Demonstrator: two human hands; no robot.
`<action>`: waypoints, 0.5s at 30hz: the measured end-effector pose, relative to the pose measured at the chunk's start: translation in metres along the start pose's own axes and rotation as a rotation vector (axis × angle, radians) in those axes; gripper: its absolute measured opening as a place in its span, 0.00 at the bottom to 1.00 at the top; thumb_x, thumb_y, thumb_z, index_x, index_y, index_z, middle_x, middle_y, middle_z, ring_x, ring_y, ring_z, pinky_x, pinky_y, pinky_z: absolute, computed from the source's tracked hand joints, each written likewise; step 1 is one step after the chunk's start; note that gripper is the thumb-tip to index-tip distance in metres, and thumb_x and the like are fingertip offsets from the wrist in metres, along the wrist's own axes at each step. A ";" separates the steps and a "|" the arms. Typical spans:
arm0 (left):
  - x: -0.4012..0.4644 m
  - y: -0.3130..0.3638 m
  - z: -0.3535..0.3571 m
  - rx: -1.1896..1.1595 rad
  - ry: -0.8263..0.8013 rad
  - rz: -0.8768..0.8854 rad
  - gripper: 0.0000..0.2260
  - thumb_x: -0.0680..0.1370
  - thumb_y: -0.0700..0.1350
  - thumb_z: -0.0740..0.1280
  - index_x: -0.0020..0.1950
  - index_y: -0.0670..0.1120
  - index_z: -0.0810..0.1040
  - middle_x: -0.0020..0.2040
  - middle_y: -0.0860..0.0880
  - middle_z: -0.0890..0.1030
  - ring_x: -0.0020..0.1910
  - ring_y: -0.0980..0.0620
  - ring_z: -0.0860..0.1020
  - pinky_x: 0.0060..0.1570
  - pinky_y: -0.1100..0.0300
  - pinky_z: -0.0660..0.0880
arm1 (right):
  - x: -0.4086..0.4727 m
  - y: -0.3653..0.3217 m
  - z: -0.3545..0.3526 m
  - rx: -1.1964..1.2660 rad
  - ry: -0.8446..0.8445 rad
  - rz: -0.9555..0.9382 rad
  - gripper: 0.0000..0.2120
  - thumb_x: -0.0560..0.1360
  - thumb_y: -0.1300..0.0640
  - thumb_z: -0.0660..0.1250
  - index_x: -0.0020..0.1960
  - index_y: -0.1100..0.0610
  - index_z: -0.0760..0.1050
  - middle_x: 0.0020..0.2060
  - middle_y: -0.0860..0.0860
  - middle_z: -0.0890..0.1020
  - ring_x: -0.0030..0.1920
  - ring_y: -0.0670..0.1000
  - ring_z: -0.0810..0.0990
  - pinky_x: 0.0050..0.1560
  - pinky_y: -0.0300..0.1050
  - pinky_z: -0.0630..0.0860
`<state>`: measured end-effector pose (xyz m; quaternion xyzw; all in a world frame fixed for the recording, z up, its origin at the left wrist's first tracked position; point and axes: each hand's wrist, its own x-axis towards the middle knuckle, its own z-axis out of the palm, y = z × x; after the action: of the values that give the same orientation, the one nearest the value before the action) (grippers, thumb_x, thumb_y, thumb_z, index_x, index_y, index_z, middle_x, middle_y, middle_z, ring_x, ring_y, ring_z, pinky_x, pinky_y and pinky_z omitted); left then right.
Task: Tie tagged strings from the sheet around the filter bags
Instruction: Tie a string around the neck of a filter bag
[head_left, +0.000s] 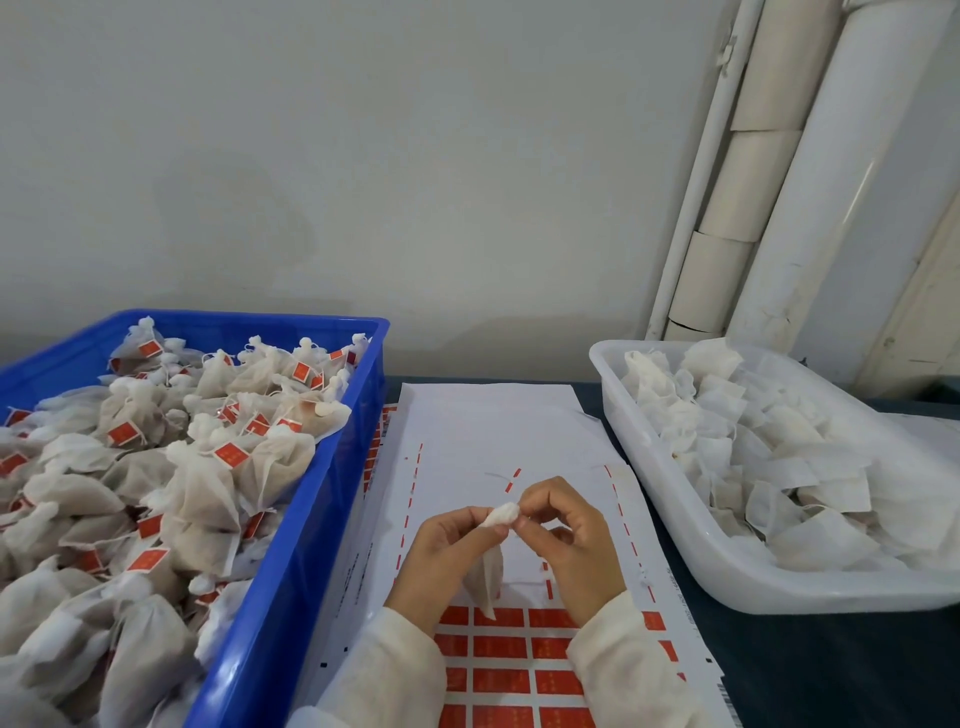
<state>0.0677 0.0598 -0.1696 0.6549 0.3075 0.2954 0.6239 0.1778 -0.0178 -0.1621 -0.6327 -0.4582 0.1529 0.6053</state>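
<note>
A filter bag (488, 574) hangs above the middle of the white sheet (467, 426), its gathered top bunched into a small white tuft between both hands. The left hand (441, 551) pinches the neck of the bag from the left, fingers curled round it. The right hand (569, 535) meets it from the right, fingertips (524, 524) drawn together at the tuft as though pinching something fine; whether a string lies between them is too small to tell. Both wrists come out of cream sleeves (395, 670).

Under the hands the sheet carries rows of red tags (501, 647) near its lower edge, and emptied rows of thin red slivers further up. A single loose tag with a thread (511, 480) lies on the sheet just beyond the hands.

To the left, touching the sheet's edge, a blue crate (311, 514) is heaped with tied bags (208, 467), each with a red tag. To the right a white tub (675, 499) holds flat, untied bags (769, 452). All stand on a dark table (831, 675) against a pale wall (363, 156), with white pipes (810, 182) in the right corner
</note>
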 end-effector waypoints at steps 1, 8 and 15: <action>0.000 0.000 -0.001 0.015 -0.006 -0.006 0.06 0.75 0.49 0.66 0.43 0.50 0.81 0.36 0.51 0.80 0.41 0.50 0.77 0.46 0.60 0.75 | 0.000 0.000 0.000 0.015 -0.007 0.012 0.06 0.72 0.65 0.69 0.38 0.62 0.73 0.37 0.50 0.79 0.39 0.48 0.76 0.38 0.40 0.73; 0.000 0.001 -0.004 0.090 -0.067 0.042 0.04 0.74 0.48 0.68 0.40 0.51 0.81 0.35 0.54 0.82 0.40 0.54 0.78 0.46 0.62 0.75 | 0.001 0.002 -0.005 0.119 -0.062 0.073 0.03 0.73 0.69 0.65 0.41 0.66 0.74 0.35 0.56 0.80 0.33 0.47 0.77 0.34 0.39 0.76; 0.002 0.000 -0.007 0.040 -0.093 0.030 0.08 0.72 0.52 0.66 0.40 0.50 0.82 0.35 0.54 0.83 0.39 0.55 0.79 0.49 0.61 0.75 | 0.002 0.002 -0.005 0.142 -0.076 0.075 0.03 0.74 0.69 0.64 0.42 0.66 0.74 0.33 0.56 0.79 0.32 0.48 0.78 0.34 0.40 0.77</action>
<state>0.0636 0.0653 -0.1691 0.6849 0.2743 0.2678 0.6196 0.1833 -0.0186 -0.1621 -0.5985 -0.4448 0.2317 0.6247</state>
